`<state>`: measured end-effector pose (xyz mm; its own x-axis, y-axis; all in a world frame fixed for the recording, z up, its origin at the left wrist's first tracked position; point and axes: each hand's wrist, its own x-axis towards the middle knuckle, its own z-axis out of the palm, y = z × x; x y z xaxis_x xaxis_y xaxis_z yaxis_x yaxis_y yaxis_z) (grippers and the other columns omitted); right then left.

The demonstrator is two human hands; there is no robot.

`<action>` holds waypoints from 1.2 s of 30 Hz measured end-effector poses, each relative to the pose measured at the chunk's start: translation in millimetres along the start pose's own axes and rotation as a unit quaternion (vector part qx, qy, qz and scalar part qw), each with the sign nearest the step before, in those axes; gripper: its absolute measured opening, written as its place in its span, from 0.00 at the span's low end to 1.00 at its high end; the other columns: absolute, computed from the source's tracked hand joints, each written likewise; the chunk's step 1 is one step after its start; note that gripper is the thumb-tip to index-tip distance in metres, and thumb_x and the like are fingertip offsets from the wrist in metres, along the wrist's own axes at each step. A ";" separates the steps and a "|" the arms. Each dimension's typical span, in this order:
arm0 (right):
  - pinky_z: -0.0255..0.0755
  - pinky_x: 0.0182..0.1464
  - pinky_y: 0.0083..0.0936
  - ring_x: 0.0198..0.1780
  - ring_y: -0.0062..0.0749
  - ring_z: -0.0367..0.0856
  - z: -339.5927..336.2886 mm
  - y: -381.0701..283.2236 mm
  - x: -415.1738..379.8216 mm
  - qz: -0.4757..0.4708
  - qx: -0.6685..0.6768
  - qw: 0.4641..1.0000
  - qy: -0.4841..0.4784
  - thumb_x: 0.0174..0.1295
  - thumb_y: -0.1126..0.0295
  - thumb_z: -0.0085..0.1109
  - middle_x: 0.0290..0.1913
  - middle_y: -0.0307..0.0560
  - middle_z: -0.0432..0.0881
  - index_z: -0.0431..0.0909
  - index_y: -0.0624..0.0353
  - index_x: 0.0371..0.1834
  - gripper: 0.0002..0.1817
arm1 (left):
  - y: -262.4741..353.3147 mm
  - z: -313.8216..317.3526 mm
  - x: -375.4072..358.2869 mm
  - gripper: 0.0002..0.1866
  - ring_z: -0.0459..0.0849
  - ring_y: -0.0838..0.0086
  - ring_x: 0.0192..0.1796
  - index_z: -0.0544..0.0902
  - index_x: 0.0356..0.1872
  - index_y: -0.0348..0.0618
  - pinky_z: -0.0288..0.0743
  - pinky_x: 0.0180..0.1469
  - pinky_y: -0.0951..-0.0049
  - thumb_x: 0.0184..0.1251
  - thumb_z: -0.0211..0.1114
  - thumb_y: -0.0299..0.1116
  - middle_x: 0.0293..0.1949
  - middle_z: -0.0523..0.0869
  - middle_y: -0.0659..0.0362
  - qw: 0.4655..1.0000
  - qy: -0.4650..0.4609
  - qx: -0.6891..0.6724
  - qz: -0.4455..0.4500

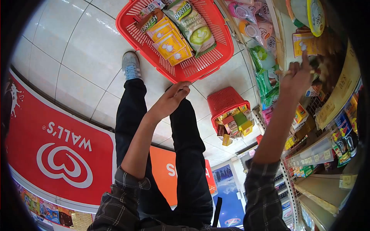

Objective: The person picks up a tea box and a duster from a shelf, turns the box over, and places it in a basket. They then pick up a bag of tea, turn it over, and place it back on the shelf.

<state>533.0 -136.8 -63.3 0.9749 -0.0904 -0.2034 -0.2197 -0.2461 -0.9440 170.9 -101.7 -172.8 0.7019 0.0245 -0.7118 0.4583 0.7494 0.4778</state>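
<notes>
Left hand (175,96), grip empty, near Bontea packet (194,27); right hand (296,79) grip unclear.

- A small red basket (225,101) stands on the white tiled floor (77,57), with boxes beside it.
- A red Wall's freezer (58,150) is at the left.
- Price labels (314,157) run along a shelf edge.
</notes>
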 end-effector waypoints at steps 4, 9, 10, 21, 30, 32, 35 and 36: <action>0.50 0.19 0.19 0.17 0.15 0.52 6.2 54.2 -121.6 0.063 0.003 0.998 -0.019 0.64 0.69 0.64 0.20 0.30 0.58 0.63 0.48 0.26 0.17 | 15.4 -5.5 -2.6 0.23 0.79 0.68 0.57 0.74 0.62 0.38 0.68 0.62 0.69 0.78 0.48 0.44 0.53 0.82 0.54 0.996 0.082 0.028 -0.030; 0.69 0.29 0.24 0.24 0.25 0.71 35.6 189.5 -192.6 0.084 -0.182 0.949 -0.244 0.58 0.61 0.71 0.20 0.36 0.70 0.76 0.60 0.29 0.15 | 14.8 -19.9 -3.2 0.19 0.81 0.72 0.50 0.79 0.55 0.41 0.71 0.56 0.69 0.76 0.48 0.42 0.50 0.84 0.57 0.979 0.191 -0.067 -0.017; 0.72 0.30 0.26 0.26 0.29 0.74 48.1 208.4 -190.2 -0.029 -0.250 0.920 -0.301 0.56 0.59 0.73 0.23 0.40 0.73 0.76 0.61 0.33 0.18 | 17.0 -22.3 -5.6 0.19 0.81 0.72 0.50 0.79 0.55 0.42 0.71 0.55 0.70 0.76 0.49 0.41 0.49 0.84 0.57 0.976 0.203 -0.075 -0.022; 0.75 0.47 0.41 0.45 0.48 0.83 61.4 262.0 -148.4 -0.037 -0.464 0.797 -0.384 0.53 0.62 0.73 0.43 0.53 0.81 0.76 0.60 0.43 0.20 | 31.8 -37.1 -15.0 0.18 0.82 0.72 0.48 0.80 0.53 0.40 0.73 0.53 0.71 0.74 0.52 0.42 0.47 0.84 0.57 0.964 0.245 -0.106 -0.009; 0.70 0.37 0.19 0.33 0.16 0.73 -21.9 85.3 -198.7 0.102 -0.243 0.849 -0.459 0.57 0.75 0.68 0.30 0.33 0.74 0.73 0.58 0.35 0.11 | 43.5 -47.3 -46.0 0.24 0.73 0.70 0.63 0.74 0.63 0.39 0.64 0.66 0.69 0.67 0.61 0.32 0.60 0.78 0.55 0.962 0.184 0.079 0.186; 0.68 0.37 0.15 0.33 0.12 0.72 -28.3 22.5 -219.9 0.278 -0.164 0.828 -0.457 0.58 0.76 0.68 0.31 0.32 0.74 0.73 0.56 0.37 0.11 | 87.9 -33.1 -79.9 0.31 0.67 0.66 0.72 0.66 0.70 0.34 0.54 0.74 0.67 0.66 0.58 0.28 0.69 0.71 0.51 0.990 -0.011 -0.098 0.104; 0.58 0.27 0.14 0.25 0.09 0.66 -29.1 -40.3 -246.0 0.282 -0.174 0.816 -0.474 0.62 0.74 0.66 0.27 0.29 0.72 0.75 0.56 0.42 0.09 | 120.7 -1.0 -133.0 0.32 0.72 0.66 0.69 0.62 0.72 0.32 0.62 0.72 0.67 0.68 0.58 0.31 0.67 0.73 0.49 0.972 -0.120 -0.204 0.011; 0.59 0.27 0.16 0.26 0.11 0.66 -30.7 -62.0 -258.3 0.212 -0.180 0.838 -0.470 0.63 0.71 0.65 0.27 0.30 0.72 0.75 0.57 0.42 0.09 | 135.6 13.4 -157.5 0.32 0.74 0.65 0.68 0.62 0.72 0.32 0.66 0.70 0.67 0.70 0.58 0.32 0.67 0.74 0.49 0.959 -0.127 -0.255 -0.007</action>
<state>293.8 -127.8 55.8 0.3668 0.5150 -0.7748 -0.3854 -0.6739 -0.6304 129.8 -12.8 10.9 0.8376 -0.1016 -0.5368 0.1887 0.9759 0.1098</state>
